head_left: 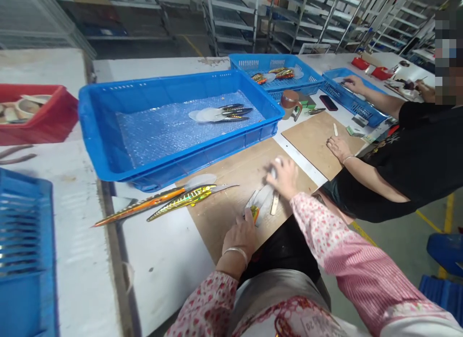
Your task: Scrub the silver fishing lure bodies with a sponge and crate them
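Observation:
My left hand (241, 235) is closed round a gold and orange fishing lure (254, 213) low over the brown board (224, 231). Most of that lure is hidden under my fingers; pale translucent lips show beside it. My right hand (285, 178), smeared by motion, is above the board with its fingers closed round something small and whitish that I cannot make out. Between the hands lies a short flat wooden stick (275, 203). To the left, an orange and black lure (144, 204) and a gold striped lure (184, 201) rest side by side, partly on the board.
Behind the board stands a big blue tray (181, 165), lined with bubble wrap and holding several dark lures (233, 113). A second blue basket (249, 63), a brown mug (289, 104) and a phone (328, 103) are farther off. Red bin (47, 119) left; co-worker (415, 148) right.

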{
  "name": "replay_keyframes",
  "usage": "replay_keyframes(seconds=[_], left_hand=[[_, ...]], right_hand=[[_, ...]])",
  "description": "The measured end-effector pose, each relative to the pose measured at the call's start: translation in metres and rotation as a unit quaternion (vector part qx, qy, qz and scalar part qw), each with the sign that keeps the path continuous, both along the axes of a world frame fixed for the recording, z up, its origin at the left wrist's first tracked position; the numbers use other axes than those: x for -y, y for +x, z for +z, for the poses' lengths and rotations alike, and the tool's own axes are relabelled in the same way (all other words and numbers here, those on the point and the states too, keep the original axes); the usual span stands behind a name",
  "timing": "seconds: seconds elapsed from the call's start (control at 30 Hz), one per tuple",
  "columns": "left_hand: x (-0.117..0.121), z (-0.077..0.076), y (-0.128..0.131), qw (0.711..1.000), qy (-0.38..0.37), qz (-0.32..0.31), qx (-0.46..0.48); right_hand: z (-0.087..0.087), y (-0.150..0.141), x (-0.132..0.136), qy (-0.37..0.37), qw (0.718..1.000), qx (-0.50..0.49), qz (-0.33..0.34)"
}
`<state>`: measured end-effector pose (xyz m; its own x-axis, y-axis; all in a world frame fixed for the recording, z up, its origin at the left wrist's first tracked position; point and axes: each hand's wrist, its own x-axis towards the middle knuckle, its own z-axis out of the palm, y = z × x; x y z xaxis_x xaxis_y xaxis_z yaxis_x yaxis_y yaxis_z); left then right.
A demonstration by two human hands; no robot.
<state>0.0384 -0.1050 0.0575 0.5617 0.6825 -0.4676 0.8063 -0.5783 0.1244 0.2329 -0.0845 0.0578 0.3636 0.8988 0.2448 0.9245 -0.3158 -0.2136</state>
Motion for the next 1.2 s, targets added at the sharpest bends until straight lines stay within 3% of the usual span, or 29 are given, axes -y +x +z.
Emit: replay_keyframes(seconds=[0.1, 0.17, 0.27, 0.33, 0.4, 0.47, 0.53, 0.63, 0.73, 0.8, 0.87, 1.0, 1.07, 1.2], left_hand=[[0.001, 0.001, 0.001, 1.000, 0.012, 0.005, -0.007], [0.001, 0.001, 0.002, 1.000, 0.019, 0.010, -0.010], [0.000, -0.003, 0.005, 1.000, 0.007, 0.011, -0.020], [0.000, -0.008, 0.005, 1.000, -0.005, 0.016, -0.027], [-0.001, -0.013, 0.004, 0.999, -0.005, 0.024, -0.022], [-0.002, -0.016, 0.001, 1.000, -0.007, 0.025, -0.007], [-0.005, -0.015, -0.003, 0.999, -0.018, 0.029, 0.009], [-0.009, -0.011, -0.008, 0.995, -0.046, 0.059, 0.061], [-0.011, -0.008, -0.011, 0.977, -0.113, 0.090, 0.155], [-0.011, -0.011, -0.011, 0.959, -0.166, 0.101, 0.206], [-0.011, -0.015, -0.010, 0.943, -0.199, 0.109, 0.243], [-0.011, -0.027, -0.012, 0.921, -0.212, 0.116, 0.306], [-0.011, -0.030, -0.013, 0.915, -0.219, 0.118, 0.317], [-0.011, -0.031, -0.013, 0.913, -0.231, 0.149, 0.300]], right_hand=[[0.005, 0.036, -0.012, 0.046, 0.992, -0.047, -0.104], [0.005, 0.028, -0.014, 0.061, 0.990, -0.069, -0.103], [0.001, -0.025, -0.005, 0.025, 0.997, -0.063, -0.036], [-0.002, -0.060, 0.002, 0.004, 0.998, -0.046, 0.051], [-0.005, -0.071, 0.005, 0.001, 0.993, -0.038, 0.109], [-0.006, -0.052, 0.002, 0.015, 0.996, -0.043, 0.075], [-0.006, -0.013, -0.005, 0.043, 0.997, -0.059, -0.029], [-0.002, 0.040, -0.017, 0.115, 0.980, -0.116, -0.115], [0.001, 0.048, -0.024, 0.187, 0.963, -0.163, -0.105], [-0.002, 0.025, -0.023, 0.157, 0.971, -0.168, -0.061], [-0.008, -0.007, -0.016, 0.080, 0.982, -0.166, -0.033], [-0.018, -0.053, 0.003, 0.012, 0.988, -0.152, 0.018], [-0.019, -0.051, 0.001, 0.012, 0.988, -0.152, 0.030], [-0.014, -0.023, -0.022, -0.010, 0.989, -0.148, -0.024]])
